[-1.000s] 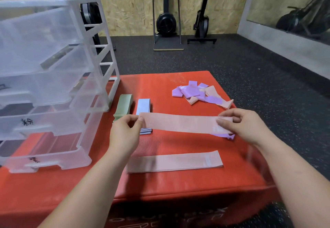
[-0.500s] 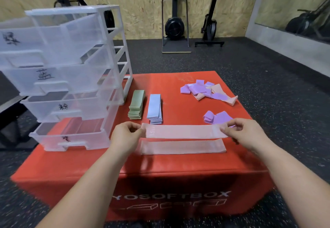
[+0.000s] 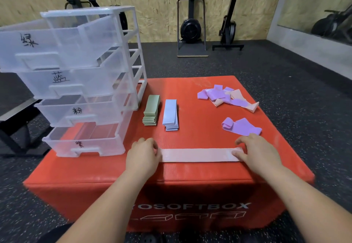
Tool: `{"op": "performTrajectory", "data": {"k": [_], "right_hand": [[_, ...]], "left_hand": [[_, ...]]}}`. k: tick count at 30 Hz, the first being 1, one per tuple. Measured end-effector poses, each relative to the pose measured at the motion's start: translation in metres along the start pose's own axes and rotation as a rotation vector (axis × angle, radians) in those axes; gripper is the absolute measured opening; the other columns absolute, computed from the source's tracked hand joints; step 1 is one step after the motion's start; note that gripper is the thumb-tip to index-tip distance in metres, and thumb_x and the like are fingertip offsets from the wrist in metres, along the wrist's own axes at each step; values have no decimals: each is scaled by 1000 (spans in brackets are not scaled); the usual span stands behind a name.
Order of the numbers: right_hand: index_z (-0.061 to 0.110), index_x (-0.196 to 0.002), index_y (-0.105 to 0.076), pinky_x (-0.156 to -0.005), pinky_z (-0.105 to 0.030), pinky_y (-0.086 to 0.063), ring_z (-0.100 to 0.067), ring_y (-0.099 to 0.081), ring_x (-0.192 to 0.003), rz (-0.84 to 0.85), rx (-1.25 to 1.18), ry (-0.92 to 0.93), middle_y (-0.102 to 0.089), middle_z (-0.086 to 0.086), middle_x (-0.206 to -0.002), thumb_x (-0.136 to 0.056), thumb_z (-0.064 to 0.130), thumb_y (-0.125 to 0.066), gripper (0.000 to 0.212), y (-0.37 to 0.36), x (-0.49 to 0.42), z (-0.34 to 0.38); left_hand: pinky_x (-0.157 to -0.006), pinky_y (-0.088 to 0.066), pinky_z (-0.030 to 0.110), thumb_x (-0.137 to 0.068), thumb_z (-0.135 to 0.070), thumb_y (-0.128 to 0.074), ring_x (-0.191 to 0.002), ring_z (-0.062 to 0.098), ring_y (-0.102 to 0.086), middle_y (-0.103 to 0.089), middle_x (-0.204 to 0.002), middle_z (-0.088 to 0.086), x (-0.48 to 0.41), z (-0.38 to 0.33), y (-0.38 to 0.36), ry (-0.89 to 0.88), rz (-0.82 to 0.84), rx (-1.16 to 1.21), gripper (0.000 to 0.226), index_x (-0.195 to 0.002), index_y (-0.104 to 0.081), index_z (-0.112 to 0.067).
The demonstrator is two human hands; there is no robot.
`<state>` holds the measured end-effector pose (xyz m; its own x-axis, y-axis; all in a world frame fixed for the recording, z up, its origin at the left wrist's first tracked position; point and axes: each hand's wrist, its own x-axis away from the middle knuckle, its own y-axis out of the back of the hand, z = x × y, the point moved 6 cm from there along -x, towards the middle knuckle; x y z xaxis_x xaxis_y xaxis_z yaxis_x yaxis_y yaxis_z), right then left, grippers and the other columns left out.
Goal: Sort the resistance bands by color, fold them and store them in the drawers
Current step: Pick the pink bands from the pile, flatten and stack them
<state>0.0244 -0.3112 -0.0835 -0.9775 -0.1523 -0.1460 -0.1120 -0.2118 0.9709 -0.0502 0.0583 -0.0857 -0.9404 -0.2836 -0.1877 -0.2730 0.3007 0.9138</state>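
Two hands are on one pink band (image 3: 196,154), which lies flat and stretched crosswise at 6 o'clock on the red worktop (image 3: 190,174), near its front edge. The left hand (image 3: 142,155) grips the band's left end with curled fingers. The right hand (image 3: 255,151) holds the right end, thumb on top and fingers bent over the far edge. At 9 o'clock stands one clear drawer unit (image 3: 131,56) with four drawers, all pulled out, each with a handwritten label. Just right of it, towards 11 o'clock, are two neat stacks side by side but apart: one green stack (image 3: 151,112) and one blue stack (image 3: 170,114); I cannot count the bands in either. At 3 o'clock lies one loose purple band (image 3: 242,127), partly curled. At 1 o'clock sits one jumbled heap (image 3: 226,97) of purple and pink bands. Half a second ago the hands held this band just above a second pink one lying flat. Now they are down on the worktop and only a single pink strip shows.
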Motion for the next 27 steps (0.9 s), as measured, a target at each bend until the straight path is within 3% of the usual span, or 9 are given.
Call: {"op": "performTrajectory", "data": {"k": [5,9,11,21,27], "right_hand": [[43,-114,-68,-87,-37,-52,-8,-59,-100,35,-170,58,-56,18,-109,-81,55,-80,37,9,-10,-10],[41,-130,-65,-106,-26,-45,3,-55,-120,288,-205,248,-57,26,-130,-71,44,-91,64,0,-9,-7],[41,-129,-65,-107,-24,-42,2,-54,-123,305,-150,271,-59,26,-131,-73,42,-90,62,-6,-9,-7],[43,-121,-69,-98,-22,-46,3,-58,-112,269,-149,271,-63,27,-121,-74,41,-90,52,-4,-15,-9],[46,-118,-69,-95,-22,-50,7,-60,-105,270,-243,263,-63,25,-116,-75,53,-85,46,-4,-19,-9]], "left_hand": [[-96,-51,45,-90,-35,-74,-116,30,-54,-58,-125,2,-11,-6,11,-81,-7,6,41,-127,-62,-25],[-106,-48,42,-85,-40,-82,-129,20,-52,-57,-141,-10,-9,-17,6,-308,258,50,65,-143,-54,-35],[-109,-47,41,-82,-38,-86,-131,18,-51,-58,-143,-13,-7,-17,2,-340,338,14,75,-149,-51,-37],[-104,-49,37,-83,-40,-86,-123,13,-52,-62,-132,-16,-10,-17,4,-379,313,-12,69,-145,-54,-38],[-105,-48,34,-83,-54,-81,-123,12,-50,-59,-133,-18,-17,-29,0,-419,317,-1,68,-144,-55,-40]]}}
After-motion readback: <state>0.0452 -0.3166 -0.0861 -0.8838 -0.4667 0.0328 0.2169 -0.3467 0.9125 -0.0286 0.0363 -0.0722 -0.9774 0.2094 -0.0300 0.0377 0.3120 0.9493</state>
